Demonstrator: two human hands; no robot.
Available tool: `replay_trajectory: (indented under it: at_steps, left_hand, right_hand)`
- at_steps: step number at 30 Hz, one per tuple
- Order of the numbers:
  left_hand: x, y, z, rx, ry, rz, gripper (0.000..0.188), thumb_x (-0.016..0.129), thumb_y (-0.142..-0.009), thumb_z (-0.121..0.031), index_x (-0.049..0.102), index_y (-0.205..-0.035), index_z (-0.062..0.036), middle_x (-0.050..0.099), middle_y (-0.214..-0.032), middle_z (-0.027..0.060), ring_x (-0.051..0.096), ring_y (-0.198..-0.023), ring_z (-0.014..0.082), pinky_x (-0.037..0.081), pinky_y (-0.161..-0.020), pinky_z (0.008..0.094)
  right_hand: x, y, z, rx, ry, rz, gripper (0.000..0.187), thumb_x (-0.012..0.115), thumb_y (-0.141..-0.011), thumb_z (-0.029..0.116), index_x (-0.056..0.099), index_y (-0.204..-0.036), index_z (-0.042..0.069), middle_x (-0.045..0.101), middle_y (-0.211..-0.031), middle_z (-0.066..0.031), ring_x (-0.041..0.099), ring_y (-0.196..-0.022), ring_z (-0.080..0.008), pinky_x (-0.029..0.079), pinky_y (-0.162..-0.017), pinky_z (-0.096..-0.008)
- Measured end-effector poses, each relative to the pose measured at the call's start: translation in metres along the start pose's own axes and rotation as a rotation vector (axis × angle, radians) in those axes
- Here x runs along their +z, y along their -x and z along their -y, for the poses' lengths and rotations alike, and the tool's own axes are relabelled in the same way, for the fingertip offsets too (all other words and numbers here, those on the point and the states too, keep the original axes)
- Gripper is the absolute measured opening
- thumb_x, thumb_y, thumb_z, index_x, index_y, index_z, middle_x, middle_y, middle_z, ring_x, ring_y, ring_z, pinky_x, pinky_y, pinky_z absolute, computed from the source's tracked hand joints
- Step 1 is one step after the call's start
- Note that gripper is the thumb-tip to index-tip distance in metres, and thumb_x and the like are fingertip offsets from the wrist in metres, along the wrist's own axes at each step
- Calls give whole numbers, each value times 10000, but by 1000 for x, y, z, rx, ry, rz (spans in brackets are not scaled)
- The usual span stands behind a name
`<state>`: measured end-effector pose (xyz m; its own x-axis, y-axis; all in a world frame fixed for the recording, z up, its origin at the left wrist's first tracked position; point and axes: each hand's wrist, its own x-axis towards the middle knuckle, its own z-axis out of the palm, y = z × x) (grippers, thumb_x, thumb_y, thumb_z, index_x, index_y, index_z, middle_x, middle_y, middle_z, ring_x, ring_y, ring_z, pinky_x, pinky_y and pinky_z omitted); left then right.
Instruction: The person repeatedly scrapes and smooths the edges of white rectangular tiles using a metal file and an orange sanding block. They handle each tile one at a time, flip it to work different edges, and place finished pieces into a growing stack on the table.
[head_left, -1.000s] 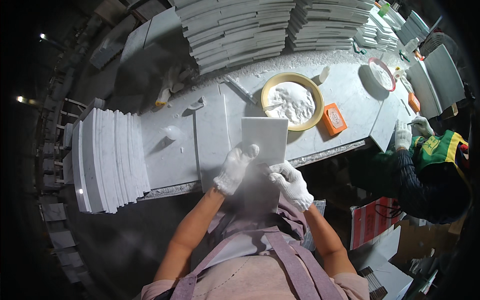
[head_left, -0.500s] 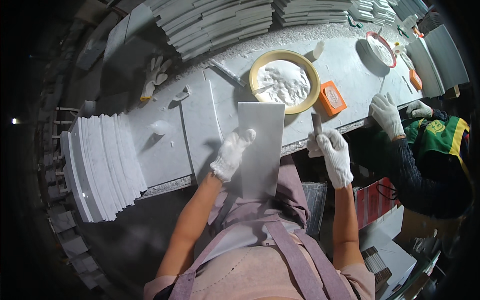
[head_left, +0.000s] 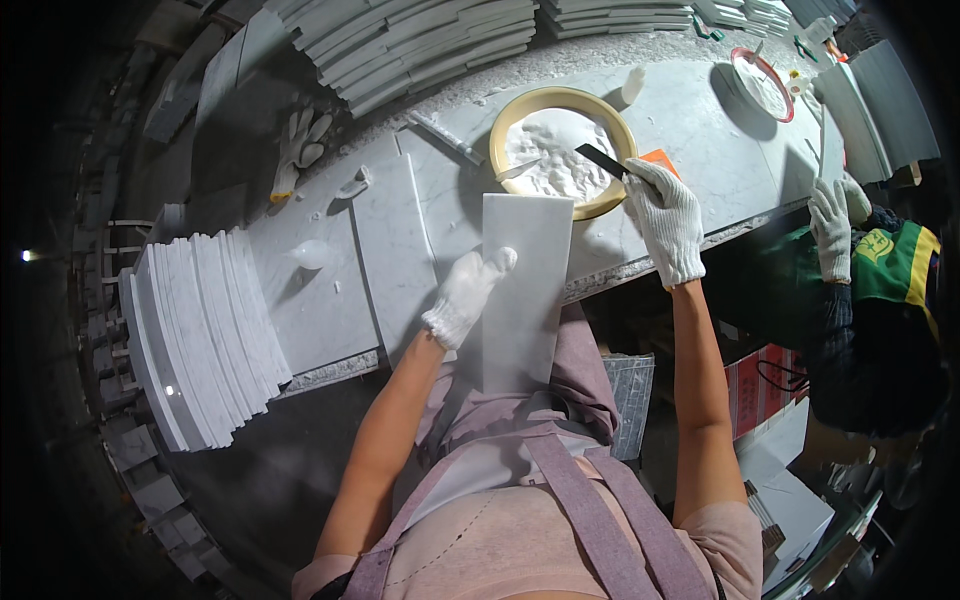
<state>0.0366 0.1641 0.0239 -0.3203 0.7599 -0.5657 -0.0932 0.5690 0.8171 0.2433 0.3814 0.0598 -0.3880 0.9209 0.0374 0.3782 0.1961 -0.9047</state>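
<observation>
My gloved left hand (head_left: pixel 466 297) grips the left edge of a rectangular pale marble tile (head_left: pixel 533 300), thumb across its face. The tile stands upright in front of my lap, its top close to the bowl. A dark flat scraper (head_left: pixel 600 160) is pinched in my gloved right hand (head_left: pixel 664 225), its blade over the right side of a yellow bowl (head_left: pixel 563 97). White powder or paste (head_left: pixel 565 130) fills the bowl, and another blade (head_left: pixel 519 169) rests in it at the left. Behind my right hand an orange box (head_left: pixel 661 157) is partly hidden.
Stacked tiles stand at the left (head_left: pixel 205 335) and along the back (head_left: pixel 410 45) of the marble-topped bench (head_left: pixel 700 110). A loose glove (head_left: pixel 298 150) and a small white bottle (head_left: pixel 633 86) lie about. At right, a co-worker's gloved hand (head_left: pixel 830 225) is near a red-rimmed bowl (head_left: pixel 789 105).
My right hand has moved up and forward, bringing the scraper from beside the tile to over the bowl. The tile stays nearly in place. The co-worker's hand has shifted right.
</observation>
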Motion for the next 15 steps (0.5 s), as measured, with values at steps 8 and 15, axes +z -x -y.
replay_trajectory:
  at_steps: [8,15]
  left_hand:
    - [3,-29,23,11,31,-12,684,686,-1014,-519,609,-1331,82,678,-1156,59,587,-1018,123,504,-921,302]
    - [1,-31,23,34,-41,-2,708,679,-1001,-567,645,-1278,83,691,-1109,58,589,-993,132,504,-911,315]
  right_hand:
    - [10,-14,-17,-178,207,-99,240,723,-964,167,772,-1188,97,773,-1057,-109,744,-943,-250,567,-857,-326]
    - [15,-23,-22,-54,125,-30,246,694,-977,169,773,-1199,98,778,-1065,-108,744,-971,-217,556,-889,-310]
